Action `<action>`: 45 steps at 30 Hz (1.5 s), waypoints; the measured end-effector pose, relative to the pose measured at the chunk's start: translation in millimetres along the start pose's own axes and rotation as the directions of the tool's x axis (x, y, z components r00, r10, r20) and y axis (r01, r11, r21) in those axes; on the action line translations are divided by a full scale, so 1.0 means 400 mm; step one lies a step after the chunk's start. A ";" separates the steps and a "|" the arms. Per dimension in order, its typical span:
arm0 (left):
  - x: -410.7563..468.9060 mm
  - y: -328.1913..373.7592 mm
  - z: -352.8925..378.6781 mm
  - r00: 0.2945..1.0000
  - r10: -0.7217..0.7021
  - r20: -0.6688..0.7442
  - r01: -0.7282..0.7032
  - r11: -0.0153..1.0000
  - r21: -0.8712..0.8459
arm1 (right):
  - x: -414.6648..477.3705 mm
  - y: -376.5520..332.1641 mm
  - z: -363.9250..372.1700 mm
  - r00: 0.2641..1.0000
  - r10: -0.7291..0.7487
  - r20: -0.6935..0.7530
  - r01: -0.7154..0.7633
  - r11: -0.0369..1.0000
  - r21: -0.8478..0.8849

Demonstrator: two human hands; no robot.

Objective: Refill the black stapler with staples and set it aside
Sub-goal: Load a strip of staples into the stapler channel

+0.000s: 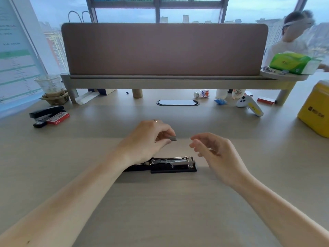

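Desk (160,211) | stapler (170,164) lies opened | left hand (147,139) pinches staples (172,139): brittle, hold by sides | right hand (213,150) loosely open, empty

My opened stapler (170,164) lies on the desk (160,211) at the centre of the frame, partly under my left wrist. Above it in the picture my left hand (147,139) pinches a strip of staples (172,139), and my right hand (213,150) hangs just right of the strip. At the left edge a second stapler (46,112) sits against a small box (58,118), perhaps of staples. A cup (50,86) stands behind them, upper left.
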State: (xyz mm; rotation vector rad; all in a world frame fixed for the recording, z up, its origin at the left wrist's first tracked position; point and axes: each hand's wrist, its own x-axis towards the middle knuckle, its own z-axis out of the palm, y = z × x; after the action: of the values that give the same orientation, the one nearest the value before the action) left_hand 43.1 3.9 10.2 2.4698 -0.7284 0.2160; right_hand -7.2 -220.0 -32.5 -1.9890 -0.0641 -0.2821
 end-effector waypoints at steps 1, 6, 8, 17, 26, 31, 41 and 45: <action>-0.003 0.014 -0.002 0.999 0.042 -0.016 -0.042 0.999 -0.011 | 0.014 -0.015 0.001 1.000 0.029 0.012 -0.029 0.999 0.026; -0.016 0.038 0.003 0.980 0.188 -0.072 -0.191 0.981 -0.043 | 0.041 -0.093 0.000 0.958 0.207 0.198 -0.242 0.954 0.177; -0.021 0.041 0.005 0.974 0.203 -0.100 -0.209 0.976 -0.058 | 0.041 -0.098 -0.001 0.945 0.218 0.245 -0.274 0.935 0.224; -0.039 0.050 0.001 0.981 0.155 -0.115 -0.170 0.975 -0.139 | 0.034 -0.087 0.000 0.940 0.234 0.249 -0.303 0.909 0.286; -0.040 0.046 -0.007 0.996 -0.075 -0.057 0.049 0.927 -0.372 | 0.030 -0.079 -0.003 0.962 0.190 0.197 -0.239 0.936 0.260; -0.034 0.043 -0.021 0.986 -0.138 0.089 0.165 0.804 -0.571 | 0.019 -0.073 -0.003 0.988 0.039 0.149 -0.066 0.982 0.175; -0.064 0.049 -0.001 0.999 -0.043 0.009 0.042 0.882 -0.468 | -0.012 -0.053 -0.008 0.981 -0.159 0.112 0.153 0.986 0.060; -0.073 0.053 0.004 0.998 -0.002 -0.059 -0.021 0.924 -0.381 | -0.023 -0.052 -0.003 0.974 -0.210 0.086 0.207 0.977 0.043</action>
State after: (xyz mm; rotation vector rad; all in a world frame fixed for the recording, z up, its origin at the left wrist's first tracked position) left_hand 7.0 1.5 9.9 2.0808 -0.6845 0.1340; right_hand -19.8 -211.4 -15.6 -1.9631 -0.3353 -0.3239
